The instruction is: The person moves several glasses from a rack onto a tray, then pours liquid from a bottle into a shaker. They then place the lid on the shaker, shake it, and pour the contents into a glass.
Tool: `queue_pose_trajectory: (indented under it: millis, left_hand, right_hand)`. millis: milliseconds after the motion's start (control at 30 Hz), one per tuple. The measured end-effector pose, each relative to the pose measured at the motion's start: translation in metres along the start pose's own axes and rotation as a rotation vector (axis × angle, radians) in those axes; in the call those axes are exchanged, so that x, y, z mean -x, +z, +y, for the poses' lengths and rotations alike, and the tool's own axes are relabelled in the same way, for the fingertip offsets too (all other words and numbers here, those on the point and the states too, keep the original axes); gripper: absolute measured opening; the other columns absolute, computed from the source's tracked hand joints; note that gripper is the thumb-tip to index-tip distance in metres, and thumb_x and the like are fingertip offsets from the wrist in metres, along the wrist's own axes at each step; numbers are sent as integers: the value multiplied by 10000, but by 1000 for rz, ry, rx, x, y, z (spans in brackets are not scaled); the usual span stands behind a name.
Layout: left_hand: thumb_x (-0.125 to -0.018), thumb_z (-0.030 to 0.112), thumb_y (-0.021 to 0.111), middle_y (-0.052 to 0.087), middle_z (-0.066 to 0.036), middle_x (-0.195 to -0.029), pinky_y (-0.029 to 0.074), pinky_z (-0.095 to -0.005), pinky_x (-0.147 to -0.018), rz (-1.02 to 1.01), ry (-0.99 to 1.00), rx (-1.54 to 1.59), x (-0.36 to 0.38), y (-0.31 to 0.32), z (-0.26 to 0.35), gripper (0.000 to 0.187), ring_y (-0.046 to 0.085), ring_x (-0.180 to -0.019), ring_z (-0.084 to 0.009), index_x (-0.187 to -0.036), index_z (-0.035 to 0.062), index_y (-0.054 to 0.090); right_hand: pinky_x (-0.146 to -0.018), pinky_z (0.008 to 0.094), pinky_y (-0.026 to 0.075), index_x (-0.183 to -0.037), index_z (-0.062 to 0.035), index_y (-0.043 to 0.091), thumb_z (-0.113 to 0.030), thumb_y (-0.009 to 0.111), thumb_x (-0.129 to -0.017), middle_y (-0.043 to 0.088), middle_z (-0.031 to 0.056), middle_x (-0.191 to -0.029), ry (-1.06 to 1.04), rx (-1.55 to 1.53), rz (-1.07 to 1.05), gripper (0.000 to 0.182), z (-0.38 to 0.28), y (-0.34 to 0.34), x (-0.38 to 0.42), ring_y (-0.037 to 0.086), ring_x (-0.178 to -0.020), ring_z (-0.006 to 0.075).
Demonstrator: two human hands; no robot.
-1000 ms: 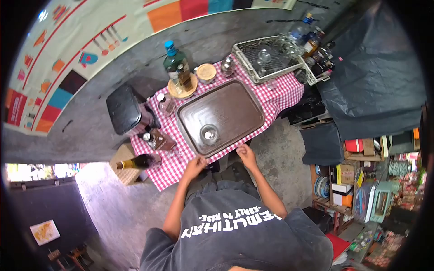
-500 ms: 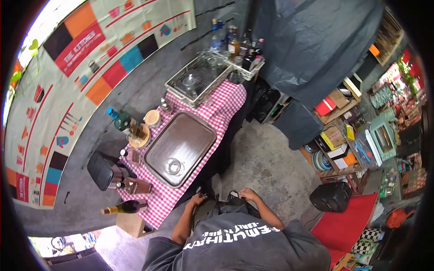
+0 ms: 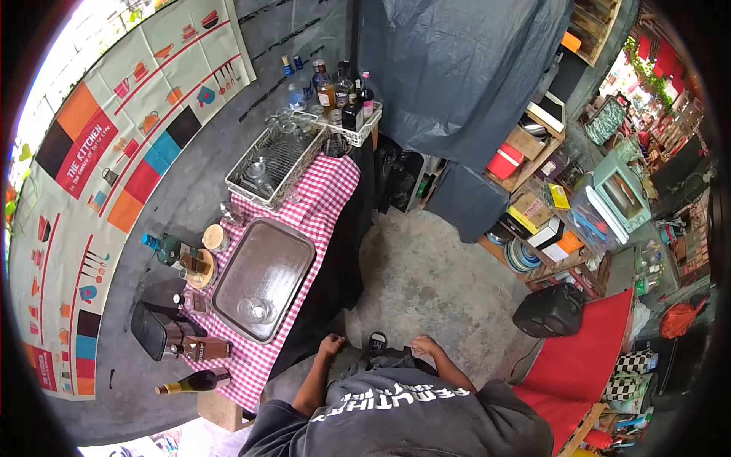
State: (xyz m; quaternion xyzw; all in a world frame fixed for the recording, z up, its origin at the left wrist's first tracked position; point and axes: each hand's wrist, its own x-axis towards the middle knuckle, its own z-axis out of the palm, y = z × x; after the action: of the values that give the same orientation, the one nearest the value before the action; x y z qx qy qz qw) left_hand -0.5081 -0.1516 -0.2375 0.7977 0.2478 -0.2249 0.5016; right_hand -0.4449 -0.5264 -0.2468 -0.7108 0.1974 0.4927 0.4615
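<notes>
My left hand point(image 3: 333, 344) hangs by my lap near the front edge of the table, its fingers curled in with nothing visible in them. My right hand point(image 3: 424, 345) is held over the concrete floor on the other side of my legs, also loosely closed. Closest to my left hand is a brown serving tray point(image 3: 266, 266) on a red-and-white checked cloth point(image 3: 335, 179). A round clear glass piece point(image 3: 256, 310) stands at the tray's near end. Neither hand touches the tray or the glass.
Left of the tray are a dark bottle lying down point(image 3: 194, 381), a brown box-like container point(image 3: 207, 349) and a blue-capped bottle point(image 3: 164, 250). Behind it are a wire basket of glassware point(image 3: 266, 199) and several liquor bottles point(image 3: 326, 95). A black speaker-like case point(image 3: 548, 311) stands right.
The view has swung to the right, so the table and tray sit further left in it. My hands stay near my lap, slightly lower in the picture. Nothing on the table has visibly moved.
</notes>
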Motion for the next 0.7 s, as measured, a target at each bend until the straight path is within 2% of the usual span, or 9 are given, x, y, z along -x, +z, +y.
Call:
queue_pose_trajectory:
  millis: [100, 167, 333, 400, 533, 600, 633, 667, 700]
  left_hand:
    - [-834, 375, 616, 687, -180, -960, 497, -363, -818, 70, 67, -78, -3, -15, 42, 412, 658, -956, -263, -1018, 9, 657]
    - [-836, 374, 614, 686, -183, -965, 498, -363, -819, 38, 62, -31, -22, -14, 30, 413, 656, -964, -272, -1014, 4, 655]
    - [-835, 381, 616, 675, -207, -1003, 494, -370, -837, -42, -8, 76, -25, -28, 16, 427, 645, -993, -315, -1010, -7, 653]
    - [-842, 401, 609, 665, -226, -1024, 483, -379, -868, -33, -43, -72, -25, -34, 7, 459, 630, -1017, -345, -1051, -5, 647]
    - [-858, 425, 583, 658, -228, -1049, 471, -396, -897, -127, -199, -303, -31, -61, 58, 493, 612, -1052, -355, -1110, 4, 633]
    - [-880, 456, 546, 626, -230, -1134, 451, -394, -939, -303, -44, -357, -52, -71, 78, 534, 574, -1122, -343, -1174, 15, 607]
    - [-882, 472, 538, 603, -232, -1174, 441, -391, -955, -350, 74, -278, -66, -69, 82, 556, 556, -1150, -337, -1201, 18, 587]
    - [-884, 487, 531, 580, -235, -1214, 431, -388, -971, -389, 193, -197, -83, -67, 90, 580, 537, -1177, -331, -1228, 22, 568]
    - [-884, 499, 529, 563, -235, -1240, 421, -386, -984, -400, 214, -206, -88, -76, 115, 601, 525, -1190, -333, -1254, 25, 544]
  right_hand:
    - [-570, 328, 494, -995, -111, 608, -391, 651, -819, 627, 17, -808, -48, 20, 6, 334, -10, 2, -7, 596, -679, 159]
    - [-556, 324, 483, -979, -107, 618, -394, 671, -806, 611, 11, -779, -45, 74, 57, 340, -24, 4, -6, 579, -656, 149]
    - [-540, 327, 464, -997, -104, 631, -398, 708, -779, 604, 11, -744, -79, 20, -21, 374, -38, 9, -19, 561, -627, 136]
    - [-540, 323, 464, -995, -115, 637, -396, 711, -779, 604, 6, -727, -48, 100, -26, 363, -50, 9, -19, 552, -596, 132]
    - [-551, 323, 467, -993, -136, 643, -394, 708, -784, 607, 1, -733, -12, 81, -37, 338, -54, 3, -46, 554, -599, 135]
    - [-544, 330, 469, -993, -154, 645, -375, 697, -797, 617, -3, -752, 22, -31, -105, 300, -51, -4, -71, 555, -607, 137]
    - [-544, 330, 469, -993, -154, 645, -375, 697, -797, 617, -3, -752, 33, -22, -108, 300, -59, -7, -75, 555, -607, 137]
    - [-525, 345, 470, -938, -124, 649, -385, 690, -790, 603, 3, -715, 36, 44, -128, 303, -72, -10, -83, 564, -595, 151]
    - [-506, 359, 471, -883, -94, 654, -395, 682, -783, 588, 9, -679, 35, 112, -147, 318, -88, -17, -94, 572, -584, 164]
